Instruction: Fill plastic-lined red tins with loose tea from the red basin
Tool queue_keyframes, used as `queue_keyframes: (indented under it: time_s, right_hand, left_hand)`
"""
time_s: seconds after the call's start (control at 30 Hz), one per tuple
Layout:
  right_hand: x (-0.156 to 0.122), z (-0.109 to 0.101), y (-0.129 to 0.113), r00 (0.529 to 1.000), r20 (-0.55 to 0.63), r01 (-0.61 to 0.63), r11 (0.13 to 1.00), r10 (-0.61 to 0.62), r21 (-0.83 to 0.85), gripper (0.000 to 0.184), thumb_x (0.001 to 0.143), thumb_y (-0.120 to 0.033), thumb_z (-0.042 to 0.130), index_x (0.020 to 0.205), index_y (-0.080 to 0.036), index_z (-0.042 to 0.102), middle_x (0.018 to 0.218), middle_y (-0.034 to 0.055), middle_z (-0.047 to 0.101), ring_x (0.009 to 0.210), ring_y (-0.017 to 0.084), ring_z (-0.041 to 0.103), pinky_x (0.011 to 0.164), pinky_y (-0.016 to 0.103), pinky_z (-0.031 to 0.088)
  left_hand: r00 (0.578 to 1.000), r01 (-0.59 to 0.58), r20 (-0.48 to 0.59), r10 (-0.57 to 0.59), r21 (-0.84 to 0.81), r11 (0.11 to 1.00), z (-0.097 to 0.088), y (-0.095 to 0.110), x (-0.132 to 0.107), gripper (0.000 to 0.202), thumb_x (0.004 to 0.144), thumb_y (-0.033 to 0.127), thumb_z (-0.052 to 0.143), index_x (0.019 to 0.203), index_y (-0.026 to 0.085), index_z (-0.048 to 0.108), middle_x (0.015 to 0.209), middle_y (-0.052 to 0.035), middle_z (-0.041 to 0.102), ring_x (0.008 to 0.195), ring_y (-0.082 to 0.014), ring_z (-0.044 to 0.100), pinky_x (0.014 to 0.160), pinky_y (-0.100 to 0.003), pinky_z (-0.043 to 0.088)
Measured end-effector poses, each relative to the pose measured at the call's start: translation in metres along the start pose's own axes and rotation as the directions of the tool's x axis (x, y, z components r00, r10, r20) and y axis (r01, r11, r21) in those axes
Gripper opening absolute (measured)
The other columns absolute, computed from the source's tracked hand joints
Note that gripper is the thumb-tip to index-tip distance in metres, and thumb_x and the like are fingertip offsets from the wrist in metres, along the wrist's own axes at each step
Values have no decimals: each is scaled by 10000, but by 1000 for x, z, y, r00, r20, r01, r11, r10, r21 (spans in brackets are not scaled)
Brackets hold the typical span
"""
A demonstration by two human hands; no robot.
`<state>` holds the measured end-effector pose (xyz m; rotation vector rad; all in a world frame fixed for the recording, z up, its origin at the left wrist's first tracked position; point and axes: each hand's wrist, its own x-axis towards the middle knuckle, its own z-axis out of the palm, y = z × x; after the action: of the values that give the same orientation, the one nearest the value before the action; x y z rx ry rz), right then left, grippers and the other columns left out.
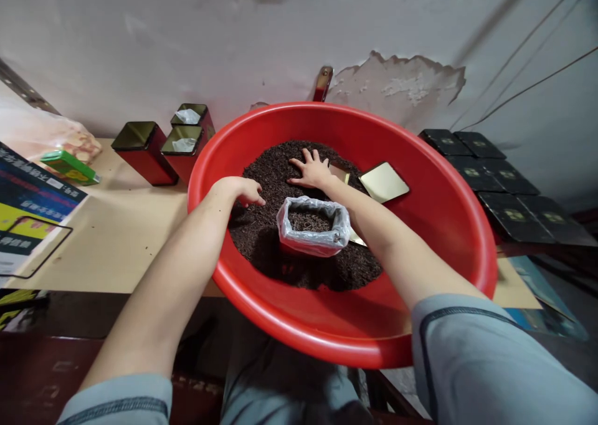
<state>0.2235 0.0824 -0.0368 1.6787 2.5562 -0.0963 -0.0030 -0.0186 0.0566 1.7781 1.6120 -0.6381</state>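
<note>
Both hands are working inside a large red basin (434,225) that is resting partly on the counter (126,238) and overhanging its near edge.

- **Contents:** A heap of dark loose leaves (261,244) is filling the basin floor.
- **Lined tin:** A tin lined with clear plastic (312,235) is standing upright in the middle of the heap. Its mouth is facing up and it is already carrying some leaves.
- **Left hand:** The left hand (245,191) is curling at the far-left side of the heap, with its fingers bending down onto the leaves. Whether it is holding any cannot be told.
- **Right hand:** The right hand (311,171) is lying flat on the leaves with its fingers spreading wide, gripping nothing.
- **Governing relation:** The tin is sitting on the near side of both hands, between the two forearms.
  - The right hand is lying directly beyond the tin and appears slightly the nearer, with its forearm running just beside the tin's right wall.
  - The left hand is lying off to the tin's far left, apart from it.
- **Lids:** A gold lid (384,182) is lying flat against the basin wall to the right. A second lid (340,174) is showing just beside the right wrist.
- **Surroundings:**
  - Three red tins (144,144) are standing at the far left, two of them lined.
  - A green box (70,166) and printed sheets (32,207) are lying further left.
  - Black tins (490,176) are lying in rows at the right.
</note>
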Motion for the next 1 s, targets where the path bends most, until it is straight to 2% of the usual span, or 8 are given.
queue_keyframes:
  time_s: [0.2,0.3,0.47,0.6,0.7,0.8,1.0]
  right_hand:
    - [-11,-2,8,1000,-4,15,1000,-15,-2,817,1017,-652,625,1723,-292,429,1846,195,196,1666,522,198,1215,819,351]
    - [-17,0,13,1000,-14,23,1000,-23,-7,772,1021,-637,623,1693,-285,478,1834,197,224,1645,510,242,1193,808,394]
    - [-28,-1,15,999,-29,13,999,-14,-31,710,1022,-603,629,1649,-285,531,1793,188,306,1583,476,336,1185,688,469]
    - [-31,-4,14,1000,-21,-22,998,21,-53,700,1014,-604,642,1635,-296,542,1705,193,416,1503,470,420,1124,615,528]
    - [-26,-6,13,997,13,-71,997,71,-32,726,1001,-589,674,1651,-302,523,1678,198,433,1488,474,451,1135,593,520]
    - [-20,-5,13,992,42,-121,993,121,-2,765,995,-588,686,1676,-298,496,1673,201,434,1480,478,480,1163,572,496]
    - [-23,-2,18,998,8,-65,998,65,-1,656,984,-505,716,1575,-245,599,1567,188,532,1391,432,555,1170,514,468]
  left_hand:
    - [1000,-5,3,5,-3,1000,1,1,0,792,1059,426,595,1756,132,361,1544,-231,681,1264,-325,748,918,-337,623]
    - [1000,-14,-3,14,5,1000,1,2,0,792,1062,431,585,1772,184,335,1567,-201,674,1240,-309,761,892,-319,626]
    - [1000,-14,-22,14,-2,1000,1,4,-2,778,1053,450,608,1765,249,368,1528,-156,712,1240,-295,763,906,-283,614]
    - [999,-29,-20,29,-17,999,0,4,-3,760,1055,421,602,1753,204,393,1550,-177,692,1243,-314,760,946,-329,626]
    - [999,-39,-18,38,-21,999,-1,5,-4,757,1052,408,598,1751,195,397,1543,-188,696,1245,-326,758,967,-356,630]
    - [999,-49,-24,48,-39,998,-2,8,-9,768,1056,398,587,1763,198,365,1591,-180,660,1270,-318,747,962,-340,634]
    - [1000,17,-20,-18,-78,997,-1,13,-15,830,1057,385,565,1790,146,257,1546,-221,682,1325,-325,719,950,-329,640]
